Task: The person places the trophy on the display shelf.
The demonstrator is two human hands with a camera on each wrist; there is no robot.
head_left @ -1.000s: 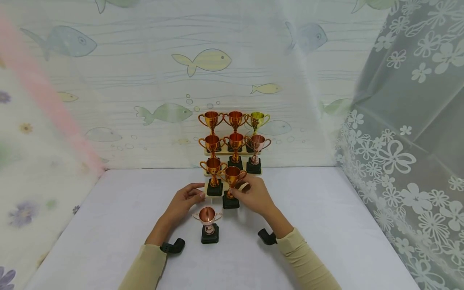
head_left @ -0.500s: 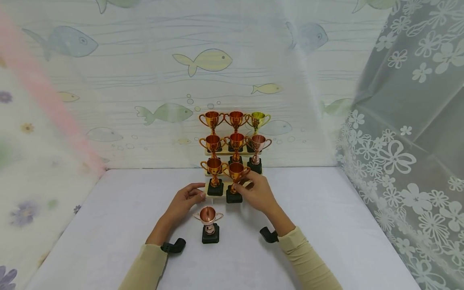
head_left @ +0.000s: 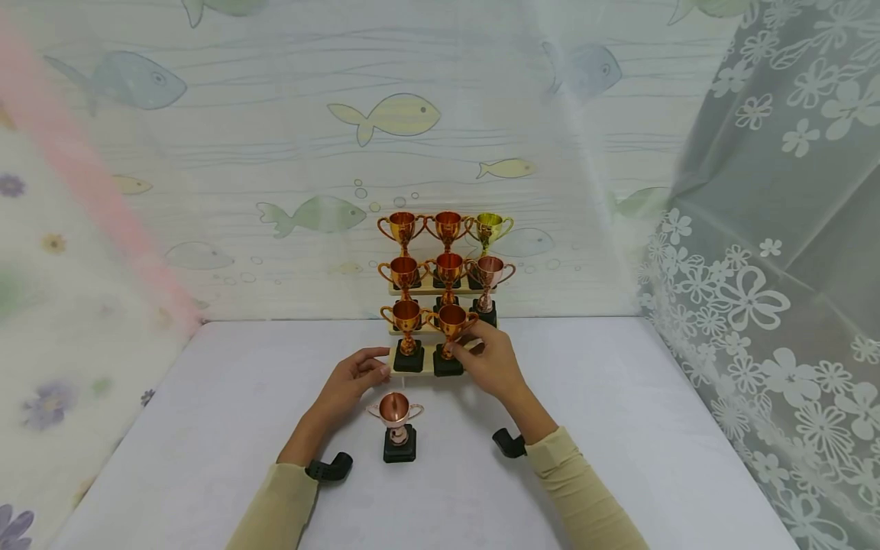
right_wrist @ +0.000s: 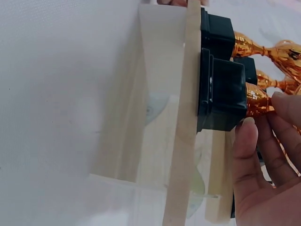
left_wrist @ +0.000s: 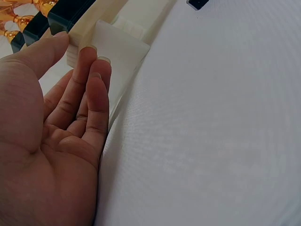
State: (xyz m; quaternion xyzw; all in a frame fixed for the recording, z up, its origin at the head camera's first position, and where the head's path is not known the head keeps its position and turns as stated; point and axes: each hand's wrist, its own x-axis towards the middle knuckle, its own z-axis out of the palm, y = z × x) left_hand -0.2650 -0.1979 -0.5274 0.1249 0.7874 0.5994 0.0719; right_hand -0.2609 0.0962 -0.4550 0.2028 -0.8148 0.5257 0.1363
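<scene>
My right hand (head_left: 490, 363) pinches an orange-gold trophy cup (head_left: 451, 322) by its stem. The cup's black base (right_wrist: 223, 92) sits upright at the lowest board (right_wrist: 181, 141) of a stepped display stand, beside a matching trophy cup (head_left: 407, 315). My left hand (head_left: 354, 386) holds the left end of that board, thumb tip at the board edge (left_wrist: 87, 30) and fingertips lower, by the pale support. A rose-gold trophy cup (head_left: 395, 412) stands on the table in front of the stand.
Behind, the upper steps bear several orange-gold cups (head_left: 448, 227), a yellow-gold cup (head_left: 489, 227) at top right and a rose-gold cup (head_left: 490, 273) on the middle step. The stand is on a white-covered table (head_left: 584, 367) against a fish-print curtain (head_left: 289, 137).
My right hand has lifted the orange-gold trophy cup back and slightly right, from in front of the lowest step onto it. My left hand stays on the stand's end.
</scene>
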